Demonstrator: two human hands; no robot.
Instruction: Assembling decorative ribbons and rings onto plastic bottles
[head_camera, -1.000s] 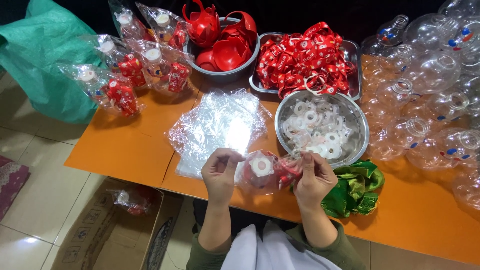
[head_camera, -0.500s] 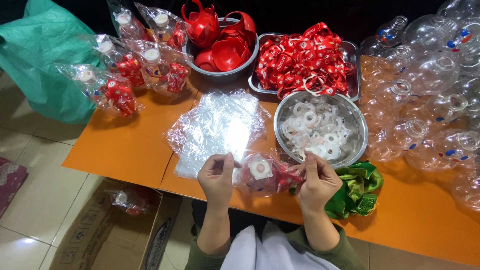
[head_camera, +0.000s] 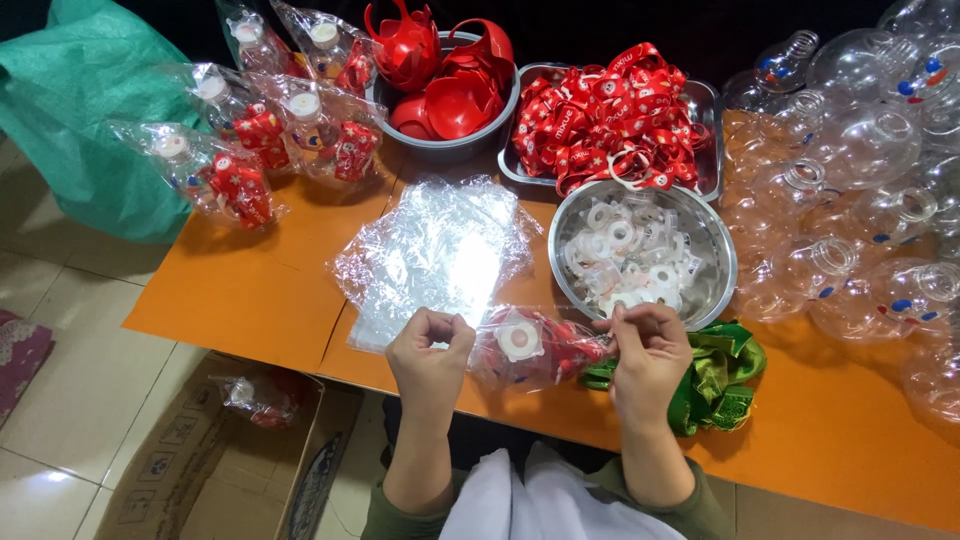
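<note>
Hands (head_camera: 432, 350) (head_camera: 648, 352) hold bagged bottle (head_camera: 525, 345) over table's (head_camera: 250, 300) near edge.

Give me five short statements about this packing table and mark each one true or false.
1. Both hands, left hand and right hand, pinch the ends of a clear bagged bottle. True.
2. The round steel bowl near the right hand holds green ribbons. False: it holds white caps; the green ribbons lie on the table beside it.
3. A stack of clear plastic bags lies on the orange table. True.
4. The rectangular tray holds red straps. True.
5. The cardboard box stands on the table. False: it is on the floor.
</note>
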